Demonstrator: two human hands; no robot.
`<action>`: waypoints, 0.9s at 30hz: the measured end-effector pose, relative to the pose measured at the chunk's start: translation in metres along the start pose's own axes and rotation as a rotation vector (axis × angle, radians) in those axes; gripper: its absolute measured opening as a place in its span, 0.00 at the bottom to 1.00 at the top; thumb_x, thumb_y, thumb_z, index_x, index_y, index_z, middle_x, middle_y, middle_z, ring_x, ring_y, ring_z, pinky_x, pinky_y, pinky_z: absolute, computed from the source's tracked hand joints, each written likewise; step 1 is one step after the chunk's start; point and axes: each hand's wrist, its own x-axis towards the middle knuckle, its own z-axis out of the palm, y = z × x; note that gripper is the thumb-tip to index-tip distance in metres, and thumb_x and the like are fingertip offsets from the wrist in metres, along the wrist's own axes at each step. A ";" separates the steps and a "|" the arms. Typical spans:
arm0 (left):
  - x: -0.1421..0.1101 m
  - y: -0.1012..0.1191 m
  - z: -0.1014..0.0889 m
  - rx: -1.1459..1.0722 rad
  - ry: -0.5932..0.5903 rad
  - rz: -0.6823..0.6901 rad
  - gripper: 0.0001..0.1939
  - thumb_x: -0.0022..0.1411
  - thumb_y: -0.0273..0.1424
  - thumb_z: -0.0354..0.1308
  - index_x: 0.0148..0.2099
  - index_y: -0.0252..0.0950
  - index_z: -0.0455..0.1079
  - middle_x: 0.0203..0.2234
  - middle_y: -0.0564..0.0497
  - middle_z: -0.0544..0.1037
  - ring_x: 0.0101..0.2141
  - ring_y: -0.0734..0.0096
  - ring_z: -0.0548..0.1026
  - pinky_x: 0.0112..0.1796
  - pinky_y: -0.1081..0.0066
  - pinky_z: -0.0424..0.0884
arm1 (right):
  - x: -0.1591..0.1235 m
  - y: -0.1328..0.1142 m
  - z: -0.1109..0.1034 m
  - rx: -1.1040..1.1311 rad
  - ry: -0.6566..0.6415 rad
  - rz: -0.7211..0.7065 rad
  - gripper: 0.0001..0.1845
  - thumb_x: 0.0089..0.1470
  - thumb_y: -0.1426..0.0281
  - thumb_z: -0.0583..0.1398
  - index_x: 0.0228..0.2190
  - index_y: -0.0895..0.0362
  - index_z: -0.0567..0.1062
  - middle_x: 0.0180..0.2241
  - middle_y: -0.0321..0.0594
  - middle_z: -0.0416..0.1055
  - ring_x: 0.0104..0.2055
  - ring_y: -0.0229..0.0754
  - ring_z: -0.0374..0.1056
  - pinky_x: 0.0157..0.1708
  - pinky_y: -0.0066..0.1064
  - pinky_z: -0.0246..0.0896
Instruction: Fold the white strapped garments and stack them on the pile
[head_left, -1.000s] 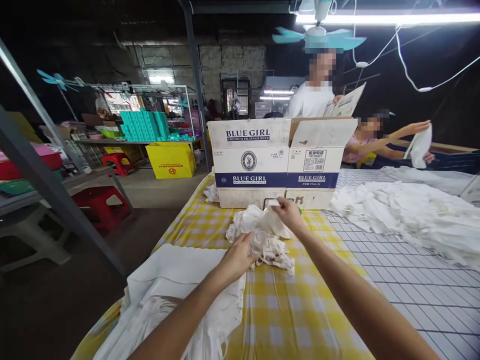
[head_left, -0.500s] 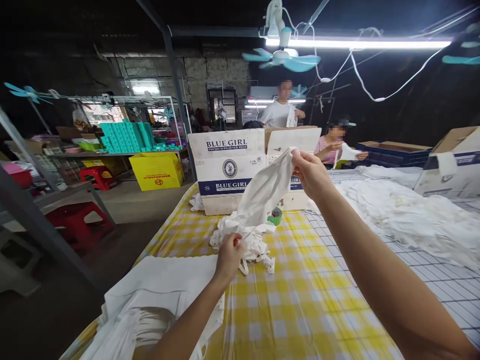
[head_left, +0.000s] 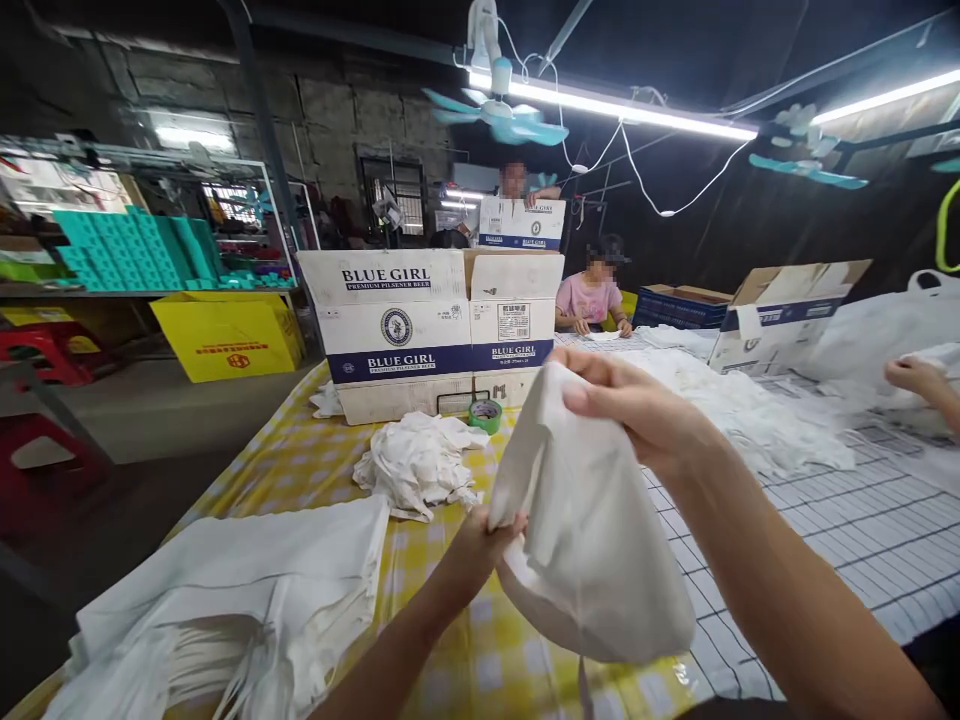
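A white cloth piece (head_left: 600, 540) hangs in front of me over the yellow checked tablecloth, a thin strap trailing below it. My right hand (head_left: 630, 405) pinches its top between thumb and fingers. Lower down, my left hand (head_left: 484, 545) is closed on its left edge. Just beyond my left hand lies a crumpled pile of white cloth pieces (head_left: 420, 465). To the left, a flat stack of white cloth pieces (head_left: 247, 560) with loose straps rests on the table.
A Blue Girl carton (head_left: 397, 310) stands ahead, with a green tape roll (head_left: 485, 415) before it. White cloth heaps (head_left: 750, 410) cover the right table. One co-worker (head_left: 592, 295) sits beyond; another holds a carton (head_left: 521, 222). Someone's hand (head_left: 919, 378) shows at far right.
My right hand has brought the cloth piece away from the crumpled pile, nearer to me. My left hand has moved from the pile onto its edge. The view has turned right.
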 end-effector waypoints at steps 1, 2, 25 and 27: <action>-0.010 -0.001 -0.003 -0.059 0.013 -0.015 0.12 0.55 0.37 0.55 0.33 0.32 0.71 0.25 0.49 0.75 0.28 0.67 0.71 0.29 0.72 0.65 | -0.018 -0.001 0.000 -0.013 0.014 0.016 0.11 0.47 0.69 0.64 0.32 0.56 0.67 0.26 0.33 0.65 0.24 0.32 0.63 0.21 0.21 0.59; -0.022 0.001 -0.008 -0.129 0.023 -0.020 0.11 0.56 0.36 0.54 0.29 0.32 0.69 0.21 0.50 0.74 0.24 0.70 0.70 0.26 0.73 0.64 | -0.037 0.001 -0.002 -0.023 0.037 0.036 0.13 0.47 0.70 0.64 0.34 0.55 0.66 0.27 0.33 0.64 0.25 0.32 0.63 0.21 0.21 0.58; -0.049 0.075 -0.034 0.365 -0.284 -0.083 0.15 0.54 0.39 0.56 0.25 0.32 0.65 0.18 0.57 0.60 0.20 0.80 0.57 0.21 0.77 0.50 | -0.030 0.160 0.001 0.032 -0.193 0.222 0.15 0.48 0.61 0.63 0.27 0.61 0.70 0.22 0.32 0.62 0.22 0.30 0.56 0.20 0.22 0.51; -0.053 0.073 -0.035 0.249 -0.353 -0.109 0.14 0.53 0.40 0.58 0.28 0.32 0.66 0.19 0.57 0.61 0.21 0.81 0.57 0.21 0.78 0.51 | -0.036 0.135 -0.007 0.008 -0.145 0.167 0.14 0.48 0.62 0.63 0.24 0.61 0.68 0.19 0.30 0.59 0.20 0.28 0.54 0.18 0.21 0.47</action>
